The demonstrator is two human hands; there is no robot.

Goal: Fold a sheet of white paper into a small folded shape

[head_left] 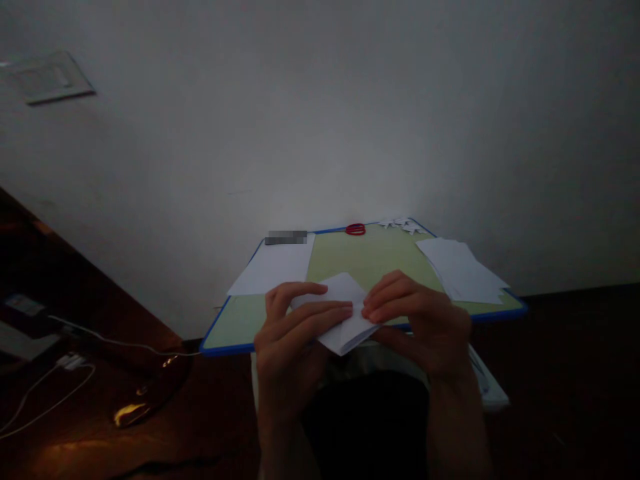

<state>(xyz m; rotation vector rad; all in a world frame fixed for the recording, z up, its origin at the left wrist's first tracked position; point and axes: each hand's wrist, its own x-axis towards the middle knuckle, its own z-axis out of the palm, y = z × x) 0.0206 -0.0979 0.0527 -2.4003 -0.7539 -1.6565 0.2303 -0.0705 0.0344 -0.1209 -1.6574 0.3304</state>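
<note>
Between my two hands is a folded sheet of white paper [345,290], held above the near edge of a small table. My left hand [295,327] grips it from the left, fingers laid across its upper face. From the right, my right hand [420,317] pinches the paper's edge, fingertips on top and the thumb below. Layers of the fold show along the lower right edge. The left thumb is hidden.
The green table top [370,257] has a blue rim. White sheets [280,267] lie on its left, more paper [463,270] on its right. Red-handled scissors [355,229] and white paper cutouts [403,224] sit by the wall. A white cable [125,343] runs at left.
</note>
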